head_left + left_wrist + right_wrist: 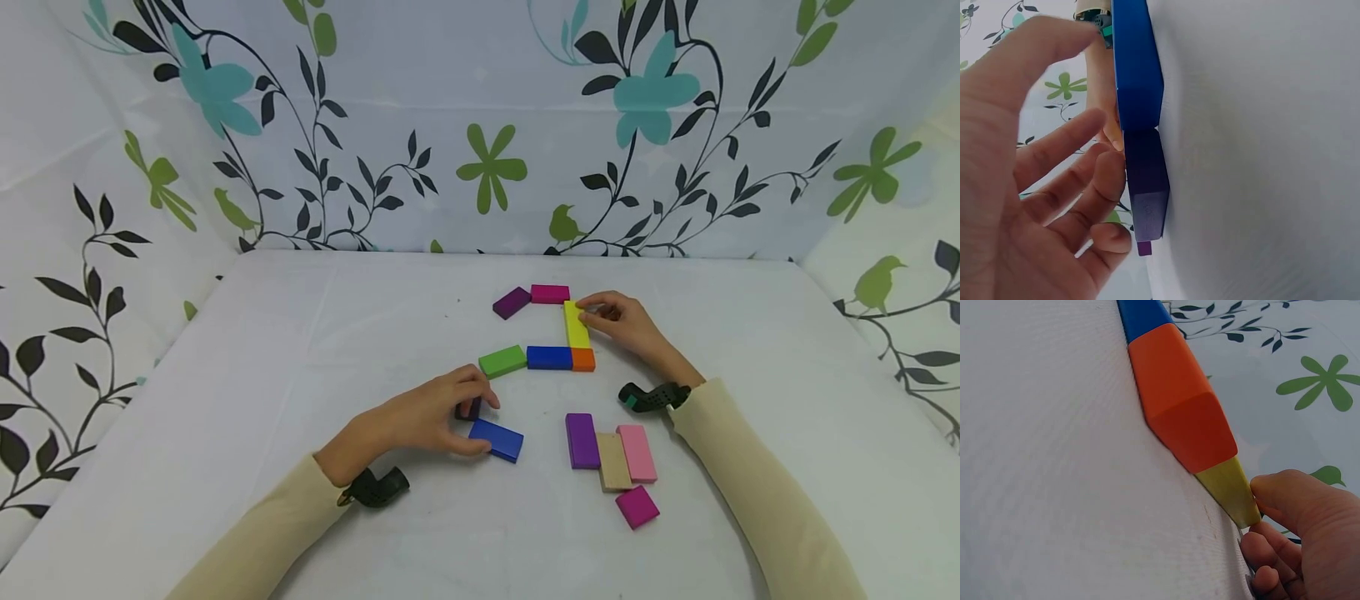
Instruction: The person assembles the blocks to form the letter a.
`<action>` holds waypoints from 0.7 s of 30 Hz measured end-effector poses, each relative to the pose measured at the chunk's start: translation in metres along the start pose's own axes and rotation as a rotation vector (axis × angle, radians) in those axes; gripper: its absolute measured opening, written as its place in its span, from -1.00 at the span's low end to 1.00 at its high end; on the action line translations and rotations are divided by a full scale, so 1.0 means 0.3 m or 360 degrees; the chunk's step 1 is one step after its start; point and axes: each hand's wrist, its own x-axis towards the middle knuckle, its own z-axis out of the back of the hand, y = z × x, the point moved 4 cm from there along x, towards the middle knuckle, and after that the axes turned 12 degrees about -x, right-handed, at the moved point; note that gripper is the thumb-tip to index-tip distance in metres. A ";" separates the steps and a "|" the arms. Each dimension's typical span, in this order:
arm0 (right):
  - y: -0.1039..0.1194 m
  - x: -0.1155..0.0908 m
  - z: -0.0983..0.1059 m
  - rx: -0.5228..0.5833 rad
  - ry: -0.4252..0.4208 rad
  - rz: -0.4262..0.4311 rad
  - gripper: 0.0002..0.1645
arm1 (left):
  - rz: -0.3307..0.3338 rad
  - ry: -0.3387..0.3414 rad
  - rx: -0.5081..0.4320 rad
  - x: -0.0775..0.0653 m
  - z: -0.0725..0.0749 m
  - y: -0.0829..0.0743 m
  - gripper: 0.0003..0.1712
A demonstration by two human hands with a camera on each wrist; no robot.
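Note:
My left hand [431, 412] reaches over a dark purple block [1146, 181] and a blue block [497, 440], which lie end to end. Its fingertips are at the dark block, which they partly hide in the head view. The thumb is beside the blue block, apart from the fingers. Farther right, my right hand [626, 325] has thumb and forefinger at the far end of a yellow block [576, 325], pinching its corner. The yellow block's near end meets an orange block [1179, 394], which touches another blue block [549, 357]. A green block [502, 362] adjoins that one at an angle.
A magenta block [550, 294] and a purple block [512, 303] lie beyond the yellow one. Nearer, between the forearms, sit a violet block [582, 442], a tan block [614, 462], a pink block [637, 454] and a small magenta block [637, 507]. A patterned curtain [420, 83] hangs behind the white table [300, 333].

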 end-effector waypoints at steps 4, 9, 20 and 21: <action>0.001 0.001 0.001 0.0001 0.0002 -0.0009 -0.55 | -0.0039 -0.0045 0.0036 0.004 -0.002 -0.005 -0.53; 0.006 0.002 0.005 -0.0004 -0.0013 -0.0014 -0.56 | -0.0120 -0.0068 0.0060 0.014 -0.009 -0.021 -0.60; 0.001 0.008 0.004 -0.0014 -0.0010 -0.0011 -0.56 | -0.0236 -0.0110 0.0115 0.053 -0.016 -0.090 -0.68; 0.001 0.008 0.003 -0.0011 -0.0009 -0.0014 -0.56 | -0.0233 -0.0113 0.0116 0.055 -0.019 -0.090 -0.68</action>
